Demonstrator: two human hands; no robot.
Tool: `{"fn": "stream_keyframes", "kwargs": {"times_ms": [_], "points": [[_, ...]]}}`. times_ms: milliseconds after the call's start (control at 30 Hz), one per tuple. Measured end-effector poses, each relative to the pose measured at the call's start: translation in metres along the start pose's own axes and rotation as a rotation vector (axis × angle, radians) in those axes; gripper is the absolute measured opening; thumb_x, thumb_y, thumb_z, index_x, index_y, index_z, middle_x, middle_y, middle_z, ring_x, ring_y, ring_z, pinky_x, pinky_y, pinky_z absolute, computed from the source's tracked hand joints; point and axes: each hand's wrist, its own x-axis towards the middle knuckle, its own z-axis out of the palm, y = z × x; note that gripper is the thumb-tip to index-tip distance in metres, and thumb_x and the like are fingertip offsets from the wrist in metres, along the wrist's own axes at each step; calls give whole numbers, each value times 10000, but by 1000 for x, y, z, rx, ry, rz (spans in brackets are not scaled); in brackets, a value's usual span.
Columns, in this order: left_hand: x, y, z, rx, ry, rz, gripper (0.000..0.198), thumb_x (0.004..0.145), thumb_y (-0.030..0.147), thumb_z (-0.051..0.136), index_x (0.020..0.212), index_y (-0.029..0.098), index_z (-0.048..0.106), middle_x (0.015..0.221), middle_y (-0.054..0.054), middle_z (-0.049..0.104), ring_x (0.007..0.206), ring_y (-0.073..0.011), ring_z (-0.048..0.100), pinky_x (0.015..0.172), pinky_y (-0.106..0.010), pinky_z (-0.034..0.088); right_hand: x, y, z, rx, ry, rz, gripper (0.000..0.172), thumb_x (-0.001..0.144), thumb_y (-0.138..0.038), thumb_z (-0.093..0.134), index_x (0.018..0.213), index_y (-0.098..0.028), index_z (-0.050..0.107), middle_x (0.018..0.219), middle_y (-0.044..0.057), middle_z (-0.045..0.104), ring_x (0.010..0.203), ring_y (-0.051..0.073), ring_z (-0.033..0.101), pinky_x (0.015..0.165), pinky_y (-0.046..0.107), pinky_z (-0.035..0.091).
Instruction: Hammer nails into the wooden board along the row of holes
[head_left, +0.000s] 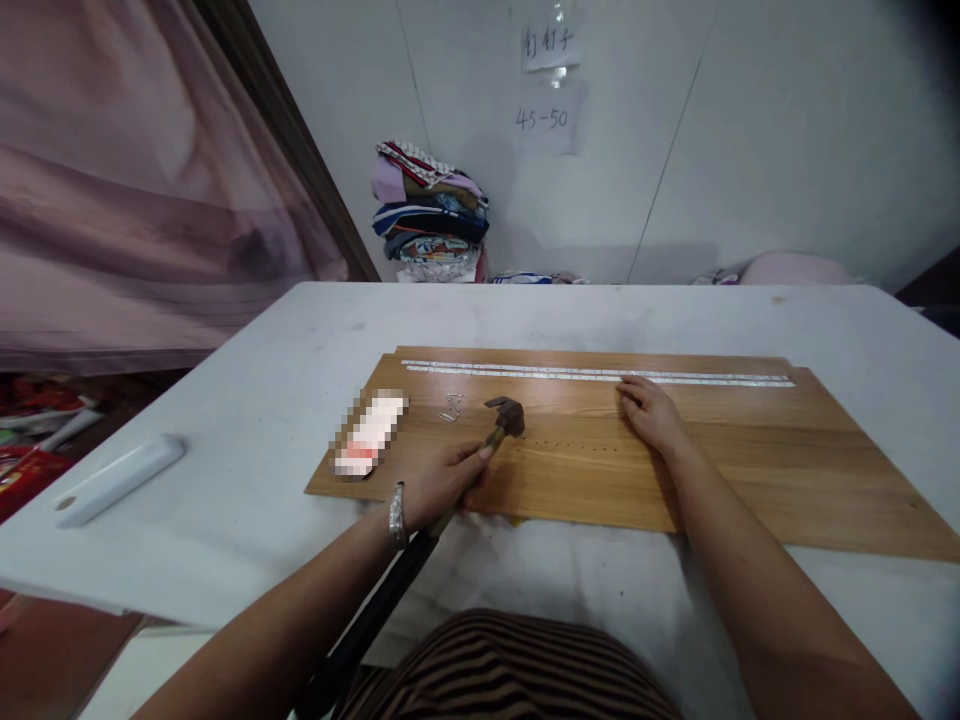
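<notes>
My left hand is closed around the handle of a claw hammer, gripping it close to the head. The hammer's head is over the left-middle part of a wooden board. A row of small dark dots runs along the board to the right of the head; I cannot tell whether they are nails or holes. My right hand rests on the board with its fingers loosely stretched out, the tips at two white measuring strips. A few loose nails lie left of the hammer head.
A blurred-out phone-shaped thing lies on the board's left end. The white table carries a white plastic handle-like piece at left. Folded cloths are piled by the wall; a pink curtain hangs left.
</notes>
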Motion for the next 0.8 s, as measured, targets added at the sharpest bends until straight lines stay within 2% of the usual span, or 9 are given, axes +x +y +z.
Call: {"fn": "stream_keyframes", "kwargs": {"times_ms": [267, 500, 633, 800], "points": [[1, -4, 1, 47, 29, -6, 598, 764, 763, 540, 715, 166, 534, 588, 39, 479, 431, -78, 428, 390, -216, 356, -1, 0, -1, 21, 3, 2, 313, 818, -262, 536, 1004, -229, 787, 1214, 111, 713, 1183, 293, 621, 1072, 536, 456], [0, -2, 0, 27, 4, -1, 570, 784, 738, 534, 711, 172, 526, 575, 38, 474, 431, -86, 434, 398, -225, 358, -1, 1, 0, -2, 17, -1, 311, 811, -255, 534, 987, -239, 790, 1200, 100, 722, 1163, 286, 635, 1066, 528, 465], [2, -4, 0, 55, 19, 9, 579, 762, 749, 542, 700, 174, 526, 573, 43, 464, 420, -81, 419, 381, -225, 352, -1, 1, 1, -14, 16, -9, 316, 819, -260, 523, 980, -210, 791, 1206, 123, 718, 1156, 292, 640, 1057, 518, 475], [0, -3, 0, 3, 9, 14, 584, 758, 756, 548, 697, 176, 513, 576, 47, 459, 428, -76, 418, 384, -216, 362, -1, 0, -1, -15, 6, -4, 315, 817, -248, 528, 992, -223, 789, 1200, 115, 720, 1165, 289, 634, 1064, 525, 464]]}}
